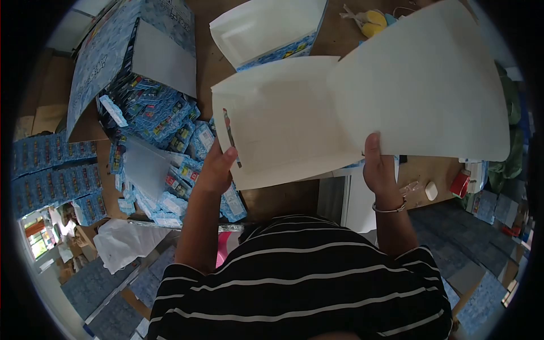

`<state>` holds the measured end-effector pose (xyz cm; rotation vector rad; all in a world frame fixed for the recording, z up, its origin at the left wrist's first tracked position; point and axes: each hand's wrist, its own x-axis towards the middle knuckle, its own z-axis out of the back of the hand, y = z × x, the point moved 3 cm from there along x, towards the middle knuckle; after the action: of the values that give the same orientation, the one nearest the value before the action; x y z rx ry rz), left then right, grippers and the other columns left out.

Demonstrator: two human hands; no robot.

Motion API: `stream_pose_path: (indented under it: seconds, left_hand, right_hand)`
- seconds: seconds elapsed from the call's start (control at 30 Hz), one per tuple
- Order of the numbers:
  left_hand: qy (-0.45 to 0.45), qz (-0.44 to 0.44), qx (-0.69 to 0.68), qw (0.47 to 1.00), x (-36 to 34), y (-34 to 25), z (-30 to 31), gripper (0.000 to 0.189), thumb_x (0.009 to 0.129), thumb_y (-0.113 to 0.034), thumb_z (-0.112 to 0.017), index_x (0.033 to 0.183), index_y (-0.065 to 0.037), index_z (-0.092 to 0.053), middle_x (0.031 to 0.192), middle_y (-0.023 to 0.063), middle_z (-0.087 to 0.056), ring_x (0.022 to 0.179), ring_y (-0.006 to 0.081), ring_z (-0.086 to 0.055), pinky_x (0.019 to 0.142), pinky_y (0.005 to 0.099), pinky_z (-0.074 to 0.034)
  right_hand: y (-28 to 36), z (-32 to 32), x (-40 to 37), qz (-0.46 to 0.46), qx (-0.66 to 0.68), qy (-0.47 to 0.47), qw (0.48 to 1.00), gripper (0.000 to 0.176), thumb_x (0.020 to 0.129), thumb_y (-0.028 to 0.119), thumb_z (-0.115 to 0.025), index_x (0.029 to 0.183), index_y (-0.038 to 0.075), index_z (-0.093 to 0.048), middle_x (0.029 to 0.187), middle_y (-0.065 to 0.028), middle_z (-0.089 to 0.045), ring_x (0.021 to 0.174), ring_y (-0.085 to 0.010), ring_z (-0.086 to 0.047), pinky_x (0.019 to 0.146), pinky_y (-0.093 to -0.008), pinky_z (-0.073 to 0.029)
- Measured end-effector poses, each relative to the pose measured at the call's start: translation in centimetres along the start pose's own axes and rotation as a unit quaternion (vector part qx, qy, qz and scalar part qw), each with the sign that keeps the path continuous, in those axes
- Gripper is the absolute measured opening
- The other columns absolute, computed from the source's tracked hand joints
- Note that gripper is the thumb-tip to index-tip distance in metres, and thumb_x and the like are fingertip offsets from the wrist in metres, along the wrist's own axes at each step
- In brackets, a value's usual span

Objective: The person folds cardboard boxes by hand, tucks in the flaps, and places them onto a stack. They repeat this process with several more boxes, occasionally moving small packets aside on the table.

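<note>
Between my two hands I hold an open cardboard box (289, 119), its white inside facing me and its wide lid flap (425, 85) folded out to the right. My left hand (216, 170) grips the box's left wall, thumb on the inside, beside a narrow slot in that wall. On the right, my right hand (379, 167) pinches the lower edge where the box meets the flap, thumb on top. The fingers behind the cardboard are hidden. Just beyond stands a second open box (272, 34), white inside with a blue printed side.
At the left, a large blue printed carton (164, 56) lies tipped, with many small blue packs (156, 113) spilling onto the table. A translucent plastic sheet (144, 170) rests on them. A yellow object (374, 24) lies at the back; a red item (460, 183) sits at the right.
</note>
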<state>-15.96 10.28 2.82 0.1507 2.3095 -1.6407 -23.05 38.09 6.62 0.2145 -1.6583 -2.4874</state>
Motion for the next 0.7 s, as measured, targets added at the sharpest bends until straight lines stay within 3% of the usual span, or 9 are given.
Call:
stream_pose_path:
  seconds: [0.03,0.1,0.17,0.23,0.33,0.4,0.5,0.63,0.7]
  left_hand:
    - [-0.019,0.017,-0.083,0.996,-0.3,-1.0,-0.4,0.074,0.072,-0.033,-0.057,0.128,-0.001,-0.021,0.118,0.0139,-0.041,0.104,0.0228,-0.044,0.086,0.033,-0.036]
    - [-0.039,0.006,-0.038,0.999,0.5,-2.7,0.6,0.076,0.072,-0.036,-0.055,0.129,-0.002,-0.018,0.118,0.016,-0.04,0.105,0.0247,-0.043,0.085,0.037,-0.036]
    - [-0.081,0.01,-0.011,0.997,1.6,-5.4,1.3,0.073,0.073,-0.033,-0.05,0.13,-0.003,-0.016,0.12,0.0189,-0.039,0.106,0.0284,-0.043,0.087,0.0399,-0.036]
    - [-0.078,-0.038,-0.045,0.995,3.7,-7.5,2.4,0.072,0.072,-0.031,-0.05,0.129,-0.003,-0.016,0.12,0.0192,-0.039,0.107,0.0291,-0.042,0.088,0.0389,-0.035]
    - [-0.052,-0.106,-0.114,0.986,8.2,-9.5,3.2,0.07,0.071,-0.028,-0.049,0.129,-0.004,-0.018,0.118,0.0173,-0.04,0.105,0.0285,-0.043,0.087,0.0375,-0.035]
    - [-0.015,-0.123,-0.179,0.976,11.1,-9.6,3.9,0.065,0.071,-0.027,-0.049,0.127,-0.006,-0.023,0.117,0.0136,-0.04,0.106,0.0265,-0.042,0.087,0.0378,-0.034]
    - [0.001,-0.127,-0.188,0.974,14.7,-9.4,4.0,0.06,0.071,-0.025,-0.05,0.124,-0.007,-0.03,0.116,0.0107,-0.041,0.106,0.0256,-0.041,0.087,0.0388,-0.034]
    - [-0.068,-0.111,-0.168,0.977,17.5,-8.6,2.9,0.061,0.069,-0.03,-0.052,0.123,-0.009,-0.033,0.118,0.0099,-0.04,0.107,0.0275,-0.041,0.087,0.0404,-0.034]
    - [-0.076,-0.13,-0.143,0.978,18.5,-7.5,3.2,0.058,0.068,-0.029,-0.055,0.121,-0.013,-0.038,0.117,0.0059,-0.041,0.107,0.0266,-0.04,0.086,0.0411,-0.033]
  right_hand:
    - [0.9,-0.1,0.9,0.004,-0.008,0.013,1.0,0.031,0.089,0.027,-0.036,0.081,-0.002,-0.044,0.076,-0.0056,-0.046,0.071,-0.012,-0.041,0.067,-0.0276,-0.037]
    - [3.7,0.0,3.2,0.011,-0.015,0.026,0.999,0.032,0.089,0.028,-0.036,0.077,-0.001,-0.042,0.071,-0.0041,-0.045,0.066,-0.011,-0.039,0.063,-0.0268,-0.037]
    - [7.8,-0.8,5.9,0.132,-0.03,0.176,0.975,0.033,0.089,0.029,-0.037,0.078,-0.001,-0.046,0.069,-0.0029,-0.046,0.061,-0.0105,-0.04,0.058,-0.0246,-0.036]
    - [9.9,-2.4,8.8,0.224,0.122,0.08,0.964,0.034,0.087,0.033,-0.042,0.086,0.0,-0.051,0.074,-0.0046,-0.051,0.063,-0.0124,-0.048,0.06,-0.0248,-0.04]
    - [10.3,-1.8,15.3,0.227,0.272,0.02,0.935,0.037,0.082,0.032,-0.051,0.1,0.0,-0.051,0.085,-0.0075,-0.056,0.077,-0.0149,-0.054,0.072,-0.0254,-0.042]
    - [8.1,-0.5,18.4,0.018,0.225,-0.088,0.97,0.042,0.085,0.027,-0.047,0.115,-0.002,-0.043,0.109,-0.0111,-0.05,0.096,-0.0172,-0.051,0.081,-0.0254,-0.04]
    - [2.5,-1.4,22.2,0.135,0.092,-0.11,0.98,0.041,0.078,0.028,-0.057,0.108,0.001,-0.049,0.094,-0.0087,-0.057,0.088,-0.0173,-0.054,0.083,-0.026,-0.04]
    - [-0.1,-3.5,25.3,0.156,0.149,-0.072,0.974,0.041,0.076,0.022,-0.059,0.109,0.001,-0.048,0.097,-0.0093,-0.057,0.092,-0.0175,-0.053,0.083,-0.0254,-0.038]
    - [-0.3,-4.1,26.0,0.148,0.119,0.018,0.982,0.04,0.08,0.017,-0.053,0.114,-0.002,-0.044,0.106,-0.0076,-0.051,0.099,-0.014,-0.046,0.085,-0.0246,-0.035]
